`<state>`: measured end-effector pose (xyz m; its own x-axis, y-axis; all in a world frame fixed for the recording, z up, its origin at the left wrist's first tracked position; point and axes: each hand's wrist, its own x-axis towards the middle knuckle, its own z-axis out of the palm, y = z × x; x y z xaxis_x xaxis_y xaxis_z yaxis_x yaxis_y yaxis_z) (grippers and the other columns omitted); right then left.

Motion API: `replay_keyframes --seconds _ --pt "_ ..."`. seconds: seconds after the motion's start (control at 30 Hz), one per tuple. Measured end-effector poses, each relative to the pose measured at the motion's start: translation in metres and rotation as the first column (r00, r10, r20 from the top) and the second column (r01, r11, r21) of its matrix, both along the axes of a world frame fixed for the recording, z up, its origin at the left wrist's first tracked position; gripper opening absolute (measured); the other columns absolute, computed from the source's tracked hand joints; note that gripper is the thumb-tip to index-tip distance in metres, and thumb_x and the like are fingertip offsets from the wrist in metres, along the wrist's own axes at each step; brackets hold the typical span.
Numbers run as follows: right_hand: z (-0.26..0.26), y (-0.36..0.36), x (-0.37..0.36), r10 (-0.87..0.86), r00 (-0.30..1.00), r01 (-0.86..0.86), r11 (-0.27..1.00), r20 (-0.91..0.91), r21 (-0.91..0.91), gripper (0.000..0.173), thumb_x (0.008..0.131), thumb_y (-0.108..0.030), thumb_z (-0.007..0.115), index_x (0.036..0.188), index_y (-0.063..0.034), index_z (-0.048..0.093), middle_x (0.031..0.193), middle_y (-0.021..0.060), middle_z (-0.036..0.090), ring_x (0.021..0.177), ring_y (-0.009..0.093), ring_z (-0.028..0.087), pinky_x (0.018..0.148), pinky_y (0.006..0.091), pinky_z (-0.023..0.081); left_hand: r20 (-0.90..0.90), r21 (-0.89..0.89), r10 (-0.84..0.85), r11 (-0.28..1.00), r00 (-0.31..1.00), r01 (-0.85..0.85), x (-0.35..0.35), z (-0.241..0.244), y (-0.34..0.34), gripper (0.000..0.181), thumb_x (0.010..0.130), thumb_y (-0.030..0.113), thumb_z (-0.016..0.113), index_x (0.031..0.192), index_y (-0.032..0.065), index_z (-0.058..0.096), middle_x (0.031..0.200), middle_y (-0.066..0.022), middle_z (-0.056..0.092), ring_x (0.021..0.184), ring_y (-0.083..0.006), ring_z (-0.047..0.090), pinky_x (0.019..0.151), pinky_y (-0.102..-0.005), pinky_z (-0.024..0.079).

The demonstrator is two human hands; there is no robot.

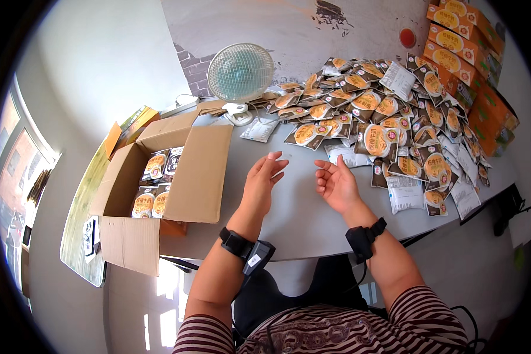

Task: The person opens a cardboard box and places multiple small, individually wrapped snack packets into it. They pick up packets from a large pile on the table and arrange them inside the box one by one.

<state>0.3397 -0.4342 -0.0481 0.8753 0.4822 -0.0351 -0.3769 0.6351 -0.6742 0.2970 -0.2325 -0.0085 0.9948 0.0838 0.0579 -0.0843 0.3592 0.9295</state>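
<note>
My left hand (263, 182) hovers over the grey table (292, 221) with nothing in it, thumb up and fingers loosely bent. Across from it, my right hand (337, 181) is raised palm inward, its fingers half curled and empty. A large heap of brown and orange printed sachets (376, 104) covers the table's right side; some lie with their white backs up. Nearest my right hand is a white-backed sachet (352, 155), just beyond the fingers. To the left of my left hand stands an open cardboard box (199, 177), with several sachets (144, 204) standing inside.
A white clip fan (240, 73) stands at the back of the table. Orange printed cartons (453, 53) are stacked at the far right. Behind the cardboard box lies an opened orange carton (135, 128). A wood-patterned tabletop (82, 212) adjoins on the left.
</note>
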Motion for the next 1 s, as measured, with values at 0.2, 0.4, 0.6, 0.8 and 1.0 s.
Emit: replay_keyframes --seconds 0.2,0.4,0.6,0.8,1.0 --pt "-0.013 0.007 0.005 0.060 0.995 -0.062 0.998 -0.085 -0.021 0.047 0.091 -0.047 0.048 0.104 -0.0027 0.058 0.080 0.0029 0.058 0.067 0.011 0.052 0.060 0.0243 0.043 -0.102 -0.291 0.212 0.928 0.972 -0.233 0.034 -0.049 0.036 0.044 0.093 0.041 0.046 0.113 0.0030 0.052 0.095 -0.0078 0.059 0.095 -0.0189 0.054 0.086 -0.0324 0.041" --pt "-0.005 0.058 0.031 0.175 0.980 -0.198 0.903 -0.093 -0.382 0.031 0.091 -0.029 0.053 0.106 -0.0019 0.054 0.086 0.0074 0.059 0.073 0.013 0.057 0.062 0.0242 0.048 -0.093 -0.334 0.210 0.914 0.973 -0.230 0.041 -0.063 0.055 0.040 0.092 0.040 0.047 0.110 0.0050 0.054 0.091 -0.0058 0.059 0.089 -0.0165 0.055 0.080 -0.0311 0.042" --pt "-0.015 0.127 0.105 0.143 0.987 -0.161 0.841 -0.075 -0.517 0.028 0.091 -0.020 0.051 0.107 0.0038 0.047 0.092 0.0144 0.060 0.080 0.021 0.063 0.067 0.0283 0.054 -0.098 -0.283 0.237 0.925 0.967 -0.255 0.043 -0.070 0.043 0.034 0.093 0.036 0.046 0.104 0.0057 0.057 0.083 -0.0029 0.060 0.081 -0.0128 0.056 0.073 -0.0281 0.042" --pt "-0.017 0.164 0.155 0.050 0.998 -0.067 0.792 -0.044 -0.607 0.031 0.091 -0.009 0.044 0.112 0.0128 0.040 0.101 0.0269 0.058 0.086 0.034 0.064 0.066 0.0346 0.056 -0.092 -0.294 0.304 0.901 0.948 -0.318 0.039 -0.064 0.041 0.026 0.094 0.028 0.044 0.101 0.0067 0.058 0.082 -0.0020 0.059 0.080 -0.0120 0.056 0.071 -0.0271 0.043" --pt "0.003 0.184 0.152 0.039 0.999 -0.045 0.674 -0.026 -0.737 0.029 0.091 -0.009 0.044 0.113 0.0097 0.042 0.103 0.0241 0.059 0.086 0.030 0.065 0.064 0.0306 0.056 -0.080 -0.333 0.314 0.886 0.946 -0.322 0.038 -0.062 0.041 0.024 0.094 0.025 0.044 0.100 0.0065 0.059 0.080 -0.0009 0.057 0.076 -0.0101 0.054 0.068 -0.0261 0.043"
